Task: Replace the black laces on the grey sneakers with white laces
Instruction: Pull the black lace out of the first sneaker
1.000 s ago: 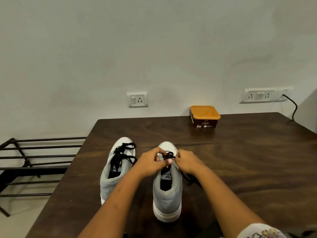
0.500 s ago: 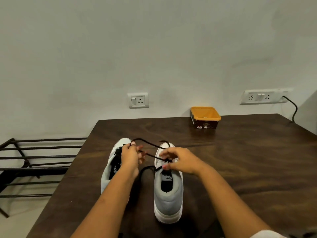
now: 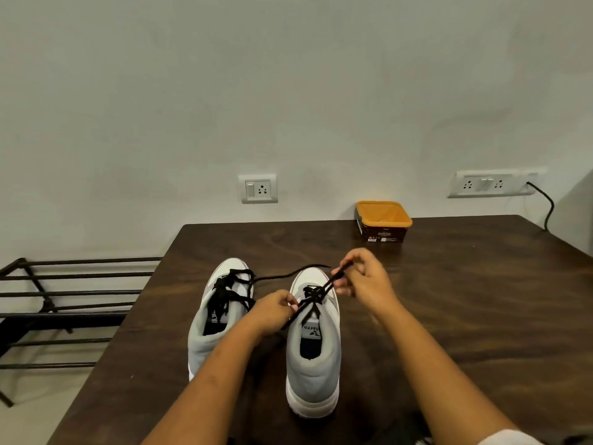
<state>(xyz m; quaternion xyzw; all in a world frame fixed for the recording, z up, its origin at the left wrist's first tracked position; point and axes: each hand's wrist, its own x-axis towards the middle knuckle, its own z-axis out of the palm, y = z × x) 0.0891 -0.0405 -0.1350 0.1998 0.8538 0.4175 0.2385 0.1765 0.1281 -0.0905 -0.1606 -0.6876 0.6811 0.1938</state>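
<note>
Two grey sneakers stand side by side on the dark wooden table [image 3: 449,300], toes pointing away from me. The left sneaker [image 3: 218,319] has its black lace untied but threaded. On the right sneaker [image 3: 314,348] a black lace [image 3: 313,298] crosses the upper eyelets, with one loose end trailing left over the table. My left hand [image 3: 272,311] pinches the lace at the shoe's left side. My right hand [image 3: 362,277] pinches a strand of it, pulled up and to the right above the toe. No white laces are in view.
An orange-lidded dark box [image 3: 383,221] sits at the table's far edge by the wall. A black metal rack [image 3: 64,303] stands left of the table. Two wall sockets are mounted above, with a black cable [image 3: 545,203] hanging from the right one.
My left hand has moved from above the left sneaker to the right sneaker's left side. My right hand has risen and pulled a strand up to the right.
</note>
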